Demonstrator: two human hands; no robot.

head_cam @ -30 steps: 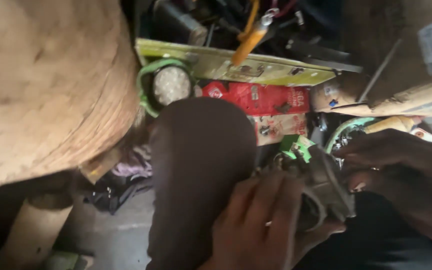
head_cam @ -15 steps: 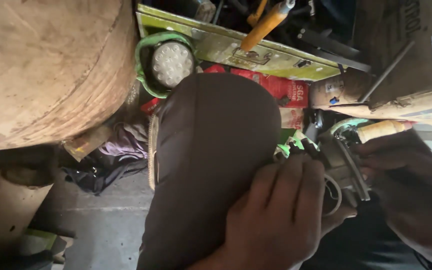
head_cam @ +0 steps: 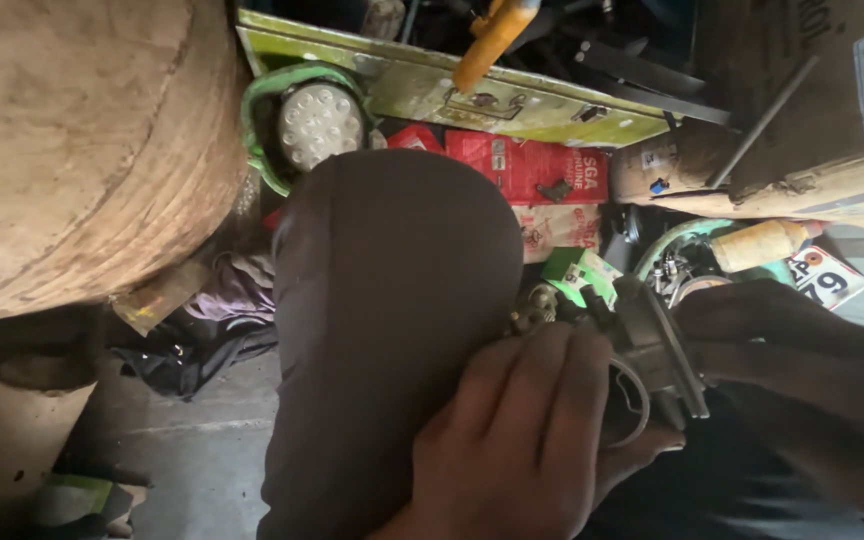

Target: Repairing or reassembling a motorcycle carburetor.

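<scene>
Cluttered workshop floor (head_cam: 182, 450), dim. Dark metal engine part (head_cam: 652, 355), round-bodied with a wire ring at its front, sits over the person's knee (head_cam: 392, 330), held between 2 hands. Left hand (head_cam: 532, 440): grip closed around the part's near side. Right hand (head_cam: 812, 380): fingers wrapped on its far side. Part looks assembled; no tool in either hand, so work on it appears unfinished. Nearby: round lamp (head_cam: 317, 125), red packets (head_cam: 537, 170), cardboard box (head_cam: 812, 100).

Bare floor (head_cam: 192, 450) lies open at lower left. A knee (head_cam: 392, 300) fills the middle; a big drum (head_cam: 82, 150) blocks upper left, and boxes (head_cam: 812, 100) and clutter crowd behind.
</scene>
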